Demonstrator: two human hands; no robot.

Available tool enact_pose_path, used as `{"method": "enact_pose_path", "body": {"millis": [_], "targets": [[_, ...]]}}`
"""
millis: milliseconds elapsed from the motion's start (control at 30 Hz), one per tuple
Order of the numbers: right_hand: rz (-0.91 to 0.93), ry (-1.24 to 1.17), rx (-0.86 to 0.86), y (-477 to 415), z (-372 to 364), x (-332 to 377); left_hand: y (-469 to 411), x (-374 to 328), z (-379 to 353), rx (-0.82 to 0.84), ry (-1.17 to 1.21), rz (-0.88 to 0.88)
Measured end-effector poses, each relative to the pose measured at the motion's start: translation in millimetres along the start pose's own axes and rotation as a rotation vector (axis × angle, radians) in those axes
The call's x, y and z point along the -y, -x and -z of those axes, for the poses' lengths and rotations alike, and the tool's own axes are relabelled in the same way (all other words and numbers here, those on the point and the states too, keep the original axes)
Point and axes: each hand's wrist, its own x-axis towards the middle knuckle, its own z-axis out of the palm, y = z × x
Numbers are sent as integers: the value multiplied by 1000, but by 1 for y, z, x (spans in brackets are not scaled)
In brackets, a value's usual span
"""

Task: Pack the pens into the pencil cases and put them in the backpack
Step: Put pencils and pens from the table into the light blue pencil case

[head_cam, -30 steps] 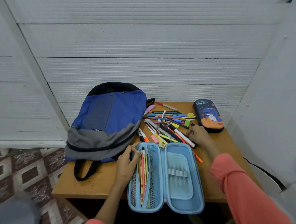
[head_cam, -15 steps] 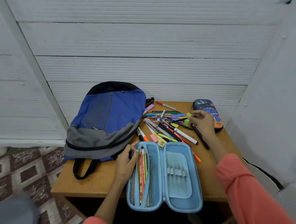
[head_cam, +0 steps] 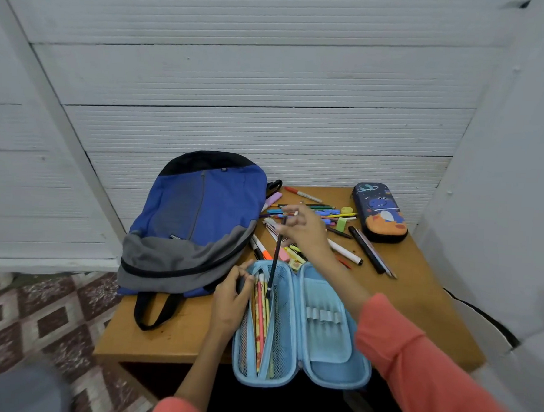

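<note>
— Black pencil (head_cam: 276, 256), just lifted from the pile (head_cam: 314, 212): where now?
— My right hand (head_cam: 305, 231) pinches it, tip entering the blue case (head_cam: 329, 347); my left hand (head_cam: 231, 298) grips the mesh pocket (head_cam: 279, 348) open.

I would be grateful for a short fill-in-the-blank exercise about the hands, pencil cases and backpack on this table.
1. The dark pencil is held by the ___ hand.
2. The left hand holds the light blue pencil case, which lies ___.
3. The space-patterned pencil case is ___.
4. The backpack lies on the ___ side of the table.
Missing words: right; open; closed; left.
</note>
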Motion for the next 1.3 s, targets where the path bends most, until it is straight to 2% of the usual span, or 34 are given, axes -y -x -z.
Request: {"method": "enact_pose_path", "body": {"millis": [267, 367, 633, 1000, 1100, 1200, 1300], "targets": [[-121, 445, 278, 12, -28, -21, -3, 5, -2, -6, -21, -34], [-97, 662, 410, 20, -31, -27, -3, 8, -1, -3, -24, -39], [58, 956, 359, 38, -35, -24, -2, 7, -2, -7, -13, -49], [-26, 1011, 418, 43, -35, -24, -2, 6, -2, 6, 8, -30], [-108, 880, 451, 35, -31, -24, -2, 6, -2, 4, 6, -28], [-155, 674, 277, 13, -15, -21, -1, 6, -1, 9, 16, -13], [-169, 727, 42, -10, 16, -24, 0, 2, -1, 11, 23, -11]]}}
